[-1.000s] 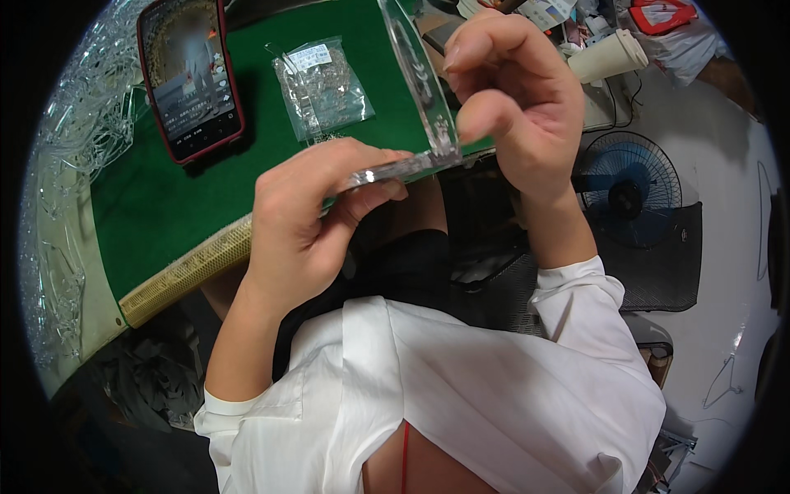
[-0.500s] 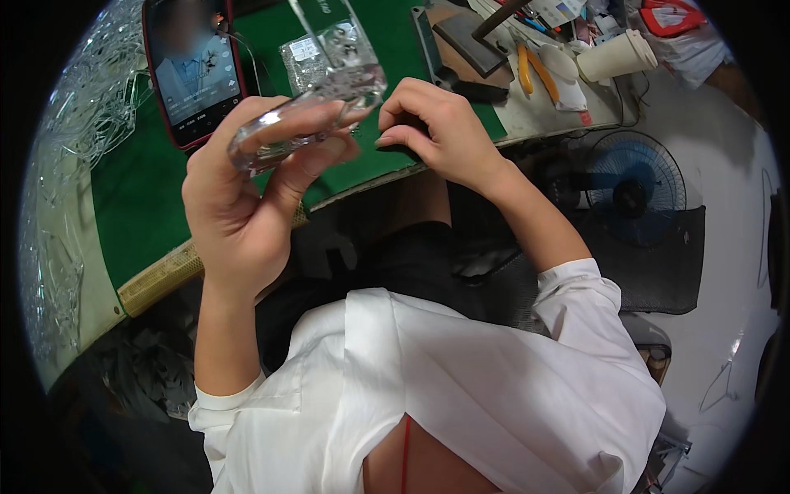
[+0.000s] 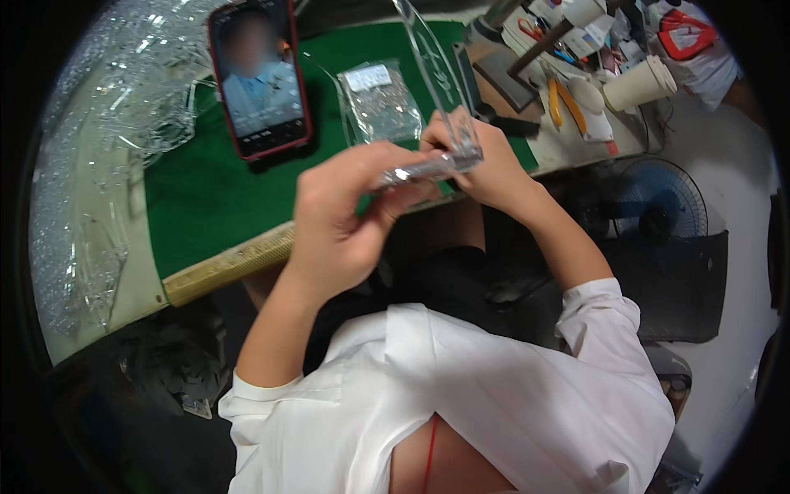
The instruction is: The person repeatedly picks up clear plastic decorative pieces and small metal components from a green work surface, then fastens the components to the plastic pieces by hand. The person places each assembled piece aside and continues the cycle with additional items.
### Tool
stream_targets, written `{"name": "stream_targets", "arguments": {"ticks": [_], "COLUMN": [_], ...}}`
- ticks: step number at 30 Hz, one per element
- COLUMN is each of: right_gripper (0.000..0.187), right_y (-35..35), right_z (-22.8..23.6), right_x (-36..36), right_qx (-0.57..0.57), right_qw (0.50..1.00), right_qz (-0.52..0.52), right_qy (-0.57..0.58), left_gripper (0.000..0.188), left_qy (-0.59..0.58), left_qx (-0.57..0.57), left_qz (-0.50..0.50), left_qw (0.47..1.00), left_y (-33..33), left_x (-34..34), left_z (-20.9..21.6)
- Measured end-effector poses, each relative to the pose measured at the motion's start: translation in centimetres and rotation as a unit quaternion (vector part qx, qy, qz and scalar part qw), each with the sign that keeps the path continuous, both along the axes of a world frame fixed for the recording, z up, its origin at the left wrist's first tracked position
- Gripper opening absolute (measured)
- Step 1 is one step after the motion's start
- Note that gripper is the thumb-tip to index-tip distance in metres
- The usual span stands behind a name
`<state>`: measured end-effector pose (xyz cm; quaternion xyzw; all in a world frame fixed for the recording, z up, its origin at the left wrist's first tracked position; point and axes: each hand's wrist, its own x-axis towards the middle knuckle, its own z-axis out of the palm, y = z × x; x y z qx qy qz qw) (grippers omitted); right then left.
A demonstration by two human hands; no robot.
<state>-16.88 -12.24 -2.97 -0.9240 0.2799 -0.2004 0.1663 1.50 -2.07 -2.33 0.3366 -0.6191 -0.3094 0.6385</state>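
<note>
Pinched in my left hand (image 3: 341,218) is a pair of clear plastic glasses (image 3: 420,170), its front held between thumb and fingers. One see-through temple (image 3: 432,62) points up and away from the hinge corner. My right hand (image 3: 494,169) is at that corner, fingers curled, partly hidden behind the frame; what they hold, if anything, is hidden. Beyond the hands a small clear bag (image 3: 380,103) of tiny shiny pieces with a white label lies on the green mat (image 3: 222,218).
A phone (image 3: 259,82) in a red case lies on the mat. Heaped clear frames (image 3: 123,90) fill the left side. Right: a metal stand (image 3: 510,82), orange-handled pliers (image 3: 568,107), a white paper cup (image 3: 638,85). A wooden strip (image 3: 230,262) edges the table; a fan (image 3: 662,206) stands below.
The left hand has brought the glasses down and right to meet the right hand at the hinge corner. The view has shifted, so the table appears farther right and lower.
</note>
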Motion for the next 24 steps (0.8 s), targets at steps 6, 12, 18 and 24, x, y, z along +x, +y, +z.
{"name": "stream_targets", "arguments": {"ticks": [6,12,18,24], "right_gripper": [0.009,0.021,0.009,0.008], "right_y": [-0.1,1.2,0.7,0.7], "right_z": [5.5,7.2,7.6,7.7], "right_x": [-1.2,-0.9,-1.1,-1.6], "right_qx": [0.216,0.129,0.069,0.064], "right_qw": [0.910,0.915,0.922,0.924], "right_qz": [0.130,0.170,0.193,0.183], "right_qy": [-0.328,-0.342,-0.329,-0.329], "left_gripper": [0.027,0.028,0.032,0.027], "left_qy": [0.005,-0.007,-0.019,0.009], "left_qx": [0.034,0.029,0.015,0.028], "left_qz": [-0.042,-0.066,-0.057,-0.068], "left_qw": [0.999,0.997,0.998,0.997], "left_y": [-0.2,-0.5,-0.5,-0.3], "left_x": [-1.2,-2.0,-2.0,-2.4], "left_z": [0.2,0.5,0.1,0.1]}}
